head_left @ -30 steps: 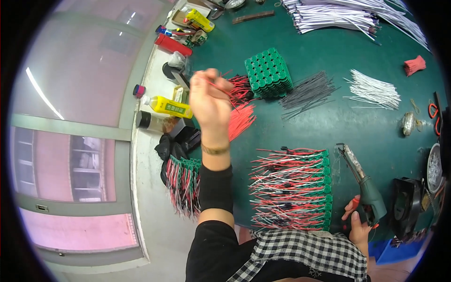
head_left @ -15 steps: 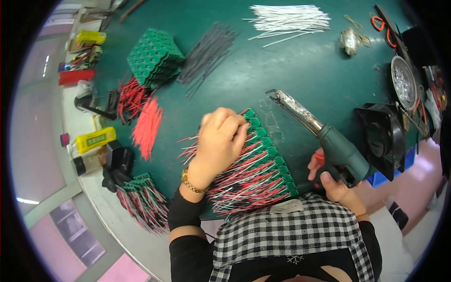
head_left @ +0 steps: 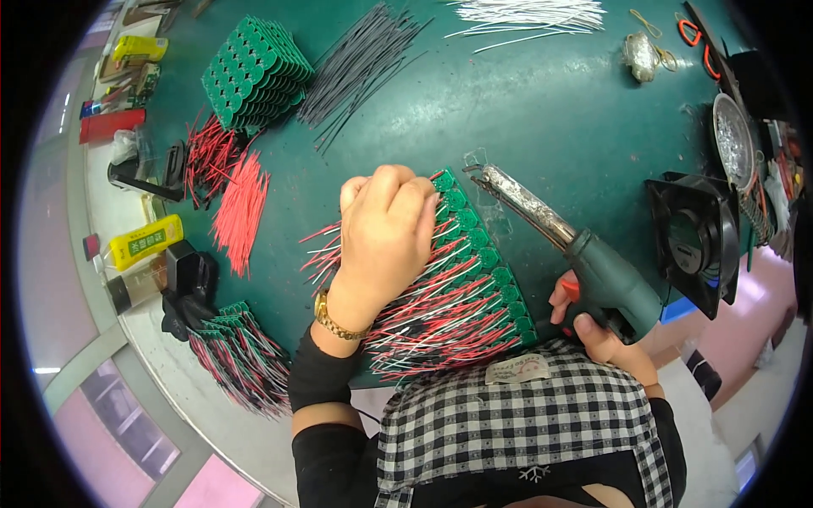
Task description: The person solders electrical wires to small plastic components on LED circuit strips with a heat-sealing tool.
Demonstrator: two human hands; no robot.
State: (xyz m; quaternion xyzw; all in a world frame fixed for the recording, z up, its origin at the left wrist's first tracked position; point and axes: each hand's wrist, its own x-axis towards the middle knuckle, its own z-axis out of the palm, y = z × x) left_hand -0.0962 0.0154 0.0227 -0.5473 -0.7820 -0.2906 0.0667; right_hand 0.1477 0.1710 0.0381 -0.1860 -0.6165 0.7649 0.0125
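Note:
My right hand (head_left: 603, 340) is wrapped round the handle of a dark green soldering gun (head_left: 611, 275) with a red trigger. Its metal barrel slants up and left, and the tip is just right of the green circuit board strip (head_left: 481, 254). Along that strip run red, white and black wires (head_left: 440, 326), fanning out to the left. My left hand (head_left: 385, 233) lies over the strip's far end, its fingers curled closed above the wires. What the fingertips pinch is hidden under the hand.
Green circuit boards (head_left: 254, 72) are stacked at the back left, near black wires (head_left: 360, 68) and red wires (head_left: 241, 212). White wires (head_left: 533, 15) lie at the far edge. A black fan (head_left: 694, 241) and a metal bowl (head_left: 732, 140) stand right. Wired boards (head_left: 241, 356) lie left.
The view has shifted, so most things sit higher and further left in the picture. My left hand stays curled over the strip's far end, and the soldering gun remains in my right hand.

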